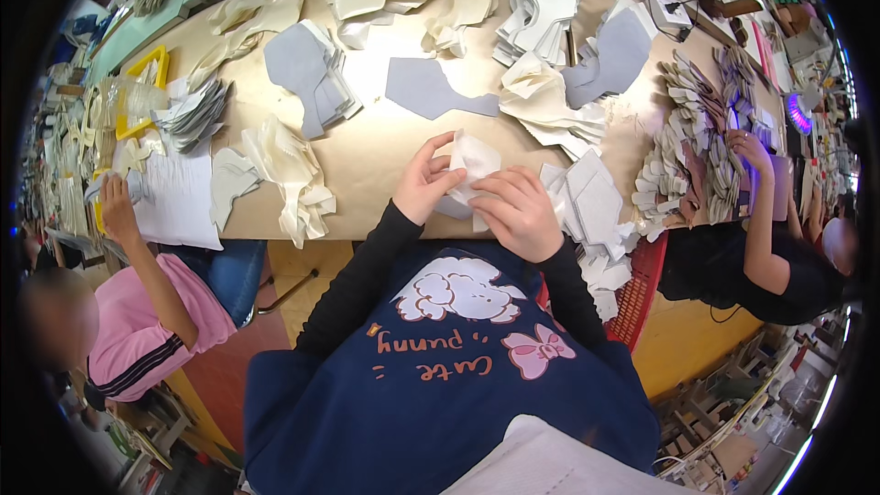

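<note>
Left hand and right hand are pinching a thin white piece

Fingers are covering much of the white piece, hiding its full outline; it is sitting between the hands, near the front edge of the brown surface. Toward the body, a navy shirt is carrying printed lettering, appearing upside down, with a cartoon animal and a pink bow; a pale sheet is covering its lower part and running out of view.

The left hand is gripping the piece between thumb and bent fingers; the right hand is closing narrowly on its other edge.

Left of the hands, a cream stack is lying loosely. Right of them, white pieces are overlapping, and a red basket is showing partly behind the right forearm. Beyond the hands, a flat grey cutout is lying between two grey-topped stacks, left and right. Well apart on either side, a person in pink and a person in black are reaching toward other stacks, whose details are blurring near the rim.
</note>
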Demonstrator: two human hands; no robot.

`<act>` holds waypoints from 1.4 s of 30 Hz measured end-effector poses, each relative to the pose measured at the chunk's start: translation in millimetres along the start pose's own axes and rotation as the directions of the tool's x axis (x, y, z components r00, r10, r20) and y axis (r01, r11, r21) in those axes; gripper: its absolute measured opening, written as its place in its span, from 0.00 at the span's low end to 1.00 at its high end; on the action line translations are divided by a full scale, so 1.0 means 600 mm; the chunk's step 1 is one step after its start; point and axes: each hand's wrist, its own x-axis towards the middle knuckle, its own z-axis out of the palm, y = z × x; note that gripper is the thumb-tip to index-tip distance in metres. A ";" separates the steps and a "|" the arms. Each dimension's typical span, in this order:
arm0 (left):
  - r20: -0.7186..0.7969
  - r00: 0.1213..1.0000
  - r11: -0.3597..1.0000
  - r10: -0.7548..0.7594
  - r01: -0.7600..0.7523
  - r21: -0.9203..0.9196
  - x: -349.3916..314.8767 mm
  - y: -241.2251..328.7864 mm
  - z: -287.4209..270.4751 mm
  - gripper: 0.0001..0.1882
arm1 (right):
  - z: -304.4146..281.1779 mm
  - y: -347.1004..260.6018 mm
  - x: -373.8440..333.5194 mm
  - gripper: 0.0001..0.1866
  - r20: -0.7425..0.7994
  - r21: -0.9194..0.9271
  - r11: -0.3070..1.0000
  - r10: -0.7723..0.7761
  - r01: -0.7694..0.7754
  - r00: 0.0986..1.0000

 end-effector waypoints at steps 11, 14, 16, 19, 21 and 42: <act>-0.195 0.979 0.947 0.066 -0.124 -0.298 -0.034 -0.019 -0.051 0.27 | 0.002 0.017 -0.009 0.20 0.025 -0.073 0.947 0.314 -0.312 0.949; -0.206 0.976 0.949 0.071 -0.130 -0.287 -0.038 -0.011 -0.074 0.29 | -0.011 0.035 -0.025 0.16 0.297 -0.075 0.920 0.389 -0.384 0.872; -0.252 0.965 0.950 0.078 -0.148 -0.274 -0.042 -0.003 -0.086 0.27 | -0.023 0.027 -0.030 0.12 0.158 0.053 0.923 0.370 -0.382 0.916; -0.371 0.906 0.882 0.203 -0.334 -0.334 -0.054 0.018 -0.099 0.25 | -0.056 0.016 -0.028 0.10 -0.029 0.162 0.875 0.467 -0.457 0.884; -0.375 0.885 0.849 0.275 -0.406 -0.337 -0.056 0.039 -0.110 0.24 | -0.073 0.023 -0.021 0.10 -0.165 0.209 0.859 0.503 -0.468 0.848; -0.189 0.981 0.923 0.032 -0.102 -0.370 -0.085 -0.023 -0.016 0.28 | 0.027 -0.034 0.082 0.15 0.299 0.553 0.655 0.421 -0.515 0.857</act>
